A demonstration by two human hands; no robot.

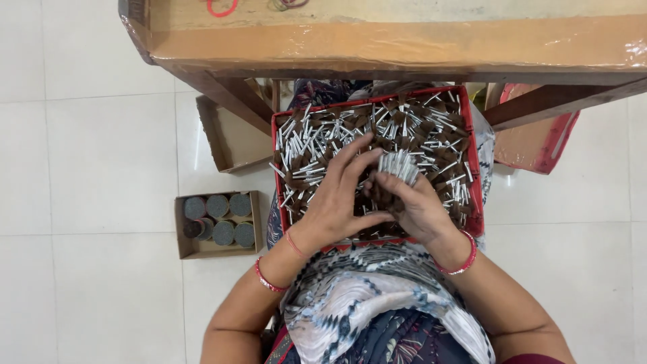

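- Head view: a shallow red-walled cardboard tray (pixel 477 168) is resting on the person's lap, and it is holding a loose heap of thin sticks with white stems and dark brown heads (pixel 317 145) — lying criss-cross in every direction, filling the tray from wall to wall.
- The right hand (pixel 414 205) is closing around a gathered bundle of the same white-stemmed sticks (pixel 397 165), with the white ends fanning up out of the fist and the brown ends sitting down inside the palm.
- The left hand (pixel 340 192) is lying over the heap with its fingers spread wide and slightly curled; the fingertips are touching the bundle from the side, and it is gripping nothing of its own.
- Red bangles are circling both wrists.
- On the white tiled floor (pixel 87 155) to the person's left, a small open brown cardboard box (pixel 183 243) is holding six round grey-topped bundles packed upright in two rows.
- Just beyond it, a second brown cardboard box (pixel 232 145) is sitting open beside a leg of the tape-wrapped wooden table (pixel 404 44).
- Further right — under the table's edge — a flat red and brown carton (pixel 536 145) is leaning.
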